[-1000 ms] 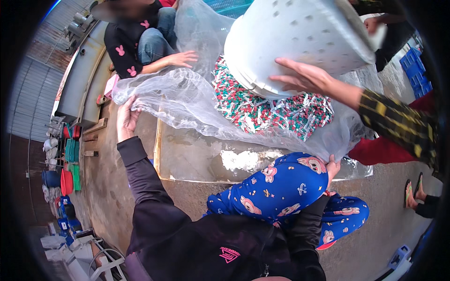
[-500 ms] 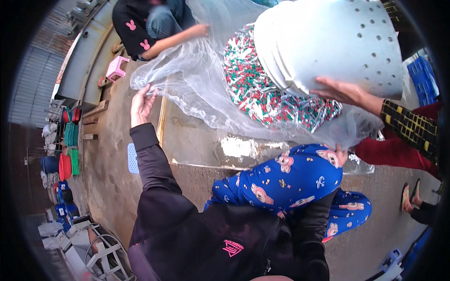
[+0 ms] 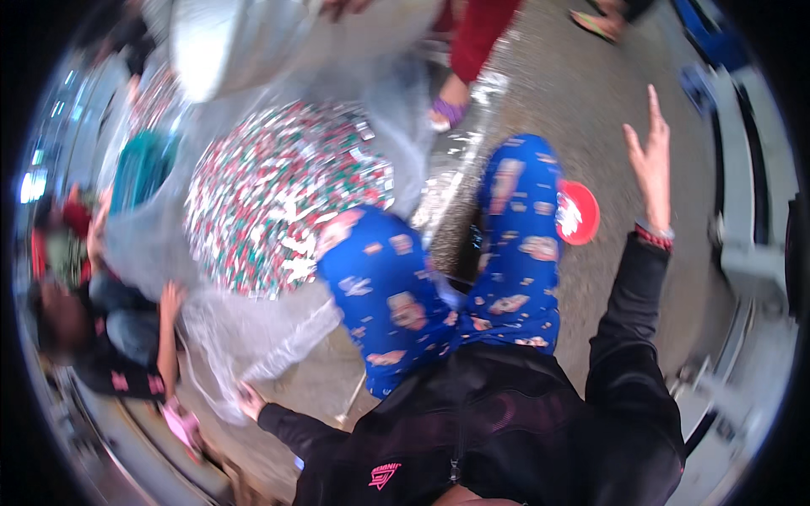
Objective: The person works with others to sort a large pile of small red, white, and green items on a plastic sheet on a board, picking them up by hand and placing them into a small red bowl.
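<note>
blur over the whole frame, edges smeared. far left of the frame: another person point(image 3: 93, 337) in dark clothing, crouched, one hand point(image 3: 171, 297) raised to the edge of the clear plastic sheet point(image 3: 253, 333). lower left: left hand point(image 3: 250, 399) of the wearer, black sleeve, at the lower hem of the same sheet; fingers look closed on the plastic but the blur does not let me tell for certain. upper left to centre: sheet gathered into a bag shape holding a heap of small red, green and white pieces point(image 3: 283, 194); the heap sits left of the wearer's knees. top left: pale tub point(image 3: 253, 38), tilted above the heap, contact with the sheet cannot be told. centre: wearer's legs in blue patterned trousers point(image 3: 396, 304), one knee just beside the heap. top centre: a foot in a purple sandal point(image 3: 447, 110) and a red trouser leg point(image 3: 477, 34) on the concrete floor point(image 3: 582, 110). right of centre: red round disc point(image 3: 578, 211) on the floor beside the right leg. right: right hand point(image 3: 651, 160) raised, fingers spread apart, holding nothing, bracelet at the wrist.
</note>
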`<state>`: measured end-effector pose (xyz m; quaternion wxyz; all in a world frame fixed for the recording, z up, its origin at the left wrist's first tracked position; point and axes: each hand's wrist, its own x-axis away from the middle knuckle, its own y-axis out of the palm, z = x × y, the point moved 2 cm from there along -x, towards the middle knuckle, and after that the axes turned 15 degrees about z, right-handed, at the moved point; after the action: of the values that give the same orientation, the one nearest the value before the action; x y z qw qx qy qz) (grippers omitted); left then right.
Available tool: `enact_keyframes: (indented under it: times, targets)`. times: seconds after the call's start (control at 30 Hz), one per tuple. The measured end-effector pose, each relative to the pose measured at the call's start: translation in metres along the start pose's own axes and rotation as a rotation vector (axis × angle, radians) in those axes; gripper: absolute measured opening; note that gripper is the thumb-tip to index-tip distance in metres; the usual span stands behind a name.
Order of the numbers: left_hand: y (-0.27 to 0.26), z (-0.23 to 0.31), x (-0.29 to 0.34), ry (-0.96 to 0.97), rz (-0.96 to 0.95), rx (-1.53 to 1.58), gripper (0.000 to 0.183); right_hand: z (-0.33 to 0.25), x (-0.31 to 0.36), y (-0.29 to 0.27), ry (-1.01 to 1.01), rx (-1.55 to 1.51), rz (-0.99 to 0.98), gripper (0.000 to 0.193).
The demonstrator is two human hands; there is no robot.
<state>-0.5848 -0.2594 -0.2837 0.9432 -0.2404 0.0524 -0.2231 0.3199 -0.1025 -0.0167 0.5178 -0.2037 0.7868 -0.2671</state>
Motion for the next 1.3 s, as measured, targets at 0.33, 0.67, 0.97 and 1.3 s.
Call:
enact_keyframes:
  times: [0.33,0.67,0.97,1.3]
  targets:
    - [0.081,0.107,0.034,-0.817,0.123,0.089,0.065,0.24,0.401,0.051,2.418,-0.734,0.106,0.093]
    - [-0.059,0.275,0.149,-0.008,-0.02,0.08,0.054,0.199,0.392,0.18,2.217,-1.051,0.084,0.022]
    - [-0.11,0.27,0.212,0.002,0.046,0.296,0.049,0.131,0.299,0.108,1.326,-0.662,-0.07,0.012]
    - [-0.045,0.287,0.172,0.001,-0.209,0.398,0.047,0.071,0.145,0.186,1.035,-0.833,-0.874,0.022]
